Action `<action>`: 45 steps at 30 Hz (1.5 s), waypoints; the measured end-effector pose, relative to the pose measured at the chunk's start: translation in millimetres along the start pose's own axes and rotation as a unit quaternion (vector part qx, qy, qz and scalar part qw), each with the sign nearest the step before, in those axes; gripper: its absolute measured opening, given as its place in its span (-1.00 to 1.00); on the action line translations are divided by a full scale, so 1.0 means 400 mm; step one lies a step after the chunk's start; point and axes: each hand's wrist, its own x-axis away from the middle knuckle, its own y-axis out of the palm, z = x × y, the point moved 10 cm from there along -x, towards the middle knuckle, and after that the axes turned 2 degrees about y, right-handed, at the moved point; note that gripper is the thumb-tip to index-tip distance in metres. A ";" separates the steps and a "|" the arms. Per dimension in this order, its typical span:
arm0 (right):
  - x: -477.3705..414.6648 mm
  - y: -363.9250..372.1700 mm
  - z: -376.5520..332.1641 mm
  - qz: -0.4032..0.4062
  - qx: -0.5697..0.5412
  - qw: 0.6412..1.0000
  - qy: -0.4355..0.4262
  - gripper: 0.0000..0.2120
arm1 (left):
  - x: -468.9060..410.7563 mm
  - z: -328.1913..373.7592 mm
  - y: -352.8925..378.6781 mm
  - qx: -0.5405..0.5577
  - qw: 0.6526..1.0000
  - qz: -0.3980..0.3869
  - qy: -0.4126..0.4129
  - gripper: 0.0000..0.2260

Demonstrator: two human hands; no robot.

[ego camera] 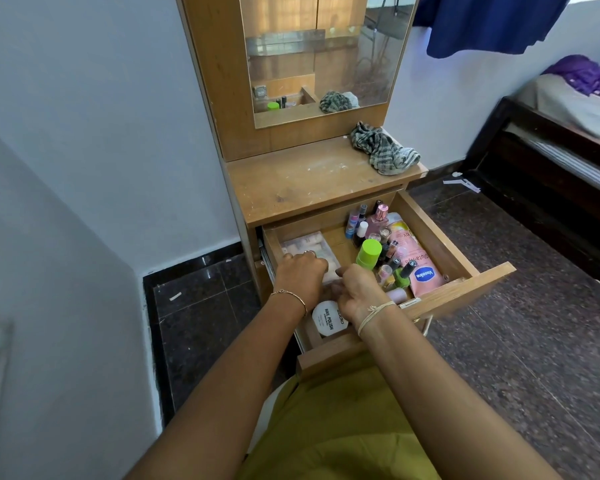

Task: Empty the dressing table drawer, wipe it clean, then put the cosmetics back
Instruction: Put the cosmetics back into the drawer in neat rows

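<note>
Both hands — left hand, right hand — close their grip on a clear box inside the open drawer; right of it — nail polish bottles, Vaseline tube.

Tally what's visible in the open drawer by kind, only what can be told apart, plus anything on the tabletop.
Clear plastic box under both hands: 1
White round nail polish tub: 1
Pink Vaseline lotion tube: 1
Green-capped container: 1
Pink perfume bottle: 1
Checked cloth on tabletop: 1
Small nail polish bottles: too crowded to count
Total: 6
</note>
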 end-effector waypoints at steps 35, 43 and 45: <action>0.043 -0.212 -0.308 0.139 0.251 0.853 -0.435 -0.80 | -0.111 0.050 -0.081 0.356 0.924 0.140 -0.030 -0.70; 0.038 -0.215 -0.308 0.146 0.247 0.850 -0.442 -0.82 | -0.141 -0.019 -0.076 0.323 0.934 0.134 -0.075 -0.66; 0.040 -0.215 -0.307 0.146 0.243 0.851 -0.443 -0.82 | -0.146 -0.021 -0.075 0.315 0.936 0.135 -0.076 -0.67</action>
